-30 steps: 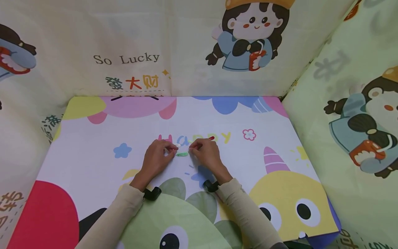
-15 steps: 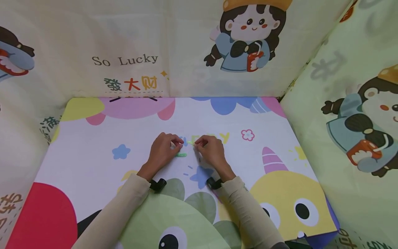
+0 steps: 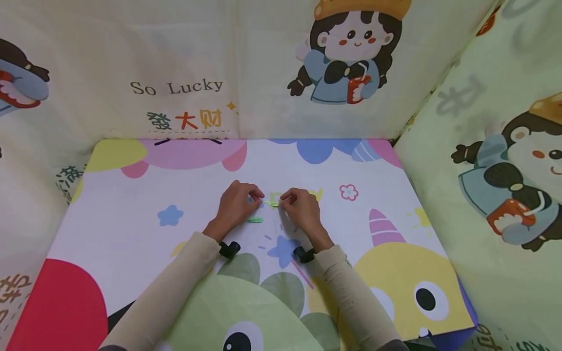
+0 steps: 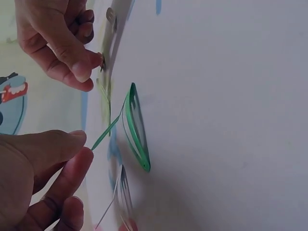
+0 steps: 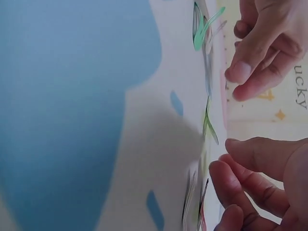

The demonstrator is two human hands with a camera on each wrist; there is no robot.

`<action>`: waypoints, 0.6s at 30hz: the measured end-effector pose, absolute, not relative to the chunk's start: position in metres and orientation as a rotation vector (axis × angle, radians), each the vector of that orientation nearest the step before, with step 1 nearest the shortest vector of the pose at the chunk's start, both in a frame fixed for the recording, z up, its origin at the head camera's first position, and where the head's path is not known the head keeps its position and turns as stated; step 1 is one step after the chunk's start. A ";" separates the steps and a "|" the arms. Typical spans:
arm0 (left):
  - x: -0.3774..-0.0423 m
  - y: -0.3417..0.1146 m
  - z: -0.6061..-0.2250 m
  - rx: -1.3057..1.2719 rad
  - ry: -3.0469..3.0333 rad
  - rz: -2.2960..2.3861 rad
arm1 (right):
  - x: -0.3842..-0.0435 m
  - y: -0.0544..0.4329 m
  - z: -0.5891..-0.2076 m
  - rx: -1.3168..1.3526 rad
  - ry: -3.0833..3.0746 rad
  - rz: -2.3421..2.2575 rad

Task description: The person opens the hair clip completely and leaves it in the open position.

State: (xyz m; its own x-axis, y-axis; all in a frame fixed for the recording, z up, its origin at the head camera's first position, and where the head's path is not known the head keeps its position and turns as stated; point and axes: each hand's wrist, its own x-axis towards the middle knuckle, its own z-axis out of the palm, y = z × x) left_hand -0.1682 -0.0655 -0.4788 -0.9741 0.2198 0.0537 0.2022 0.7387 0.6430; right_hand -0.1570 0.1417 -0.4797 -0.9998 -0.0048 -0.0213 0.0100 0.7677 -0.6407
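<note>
A pale green snap hair clip (image 3: pixel 272 204) lies on the printed sheet between the two hands, its flap popped up in the right wrist view. My left hand (image 3: pixel 239 202) is left of it, thumb and fingertips close together with nothing held. On the other side my right hand (image 3: pixel 303 207) hovers with loosely bent fingers; the right wrist view shows a gap between thumb (image 5: pixel 255 154) and forefinger. Closer to me sits a bright green snap hair clip (image 4: pixel 137 130), its flap raised; the flap's end overlaps the left fingertips in the left wrist view.
A silvery white clip (image 4: pixel 126 187) lies beyond the left hand. By the right hand are a red clip (image 5: pixel 202 207) and a pale clip (image 5: pixel 188 202). The cartoon sheet (image 3: pixel 127 209) covers the table, with printed cloth walls (image 3: pixel 263 87) at the back and sides.
My left hand has moved right and away from me, from beside the green clip toward the pale green one. My right hand has drawn slightly right, off the pale green clip.
</note>
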 end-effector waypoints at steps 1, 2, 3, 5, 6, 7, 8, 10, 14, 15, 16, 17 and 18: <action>-0.170 -0.064 -0.479 0.349 2.898 1.065 | -0.157 0.141 -0.480 0.004 2.930 -1.055; -0.171 -0.063 -0.480 0.348 2.894 1.051 | -0.158 0.141 -0.480 0.002 2.927 -1.044; -0.173 -0.061 -0.481 0.350 2.892 1.036 | -0.158 0.140 -0.480 0.002 2.923 -1.035; -0.175 -0.059 -0.483 0.362 2.895 0.998 | -0.159 0.139 -0.481 0.006 2.915 -1.018; -0.176 -0.058 -0.485 0.370 2.899 0.978 | -0.159 0.138 -0.481 0.009 2.911 -1.010; -0.177 -0.057 -0.485 0.377 2.902 0.965 | -0.159 0.137 -0.481 0.014 2.908 -1.005; -0.178 -0.056 -0.486 0.384 2.909 0.944 | -0.159 0.136 -0.481 0.017 2.906 -1.000; -0.179 -0.055 -0.486 0.389 2.916 0.923 | -0.160 0.135 -0.481 0.024 2.905 -0.996; -0.179 -0.053 -0.487 0.399 2.909 0.922 | -0.160 0.132 -0.481 0.028 2.894 -1.013; -0.179 -0.053 -0.487 0.400 2.904 0.924 | -0.160 0.132 -0.481 0.026 2.891 -1.017; -0.179 -0.053 -0.487 0.400 2.899 0.928 | -0.160 0.131 -0.481 0.027 2.887 -1.023; -0.179 -0.052 -0.487 0.400 2.897 0.931 | -0.160 0.131 -0.481 0.026 2.884 -1.027; -0.179 -0.052 -0.487 0.398 2.895 0.933 | -0.160 0.131 -0.481 0.023 2.883 -1.033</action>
State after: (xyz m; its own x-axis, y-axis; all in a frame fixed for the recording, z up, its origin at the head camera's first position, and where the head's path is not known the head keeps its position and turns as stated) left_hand -0.1786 -0.0520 -0.4872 -0.9637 0.2670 0.0094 0.2222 0.7817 0.5827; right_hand -0.1601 0.1308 -0.4814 -0.9967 -0.0125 -0.0797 0.0410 0.7726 -0.6335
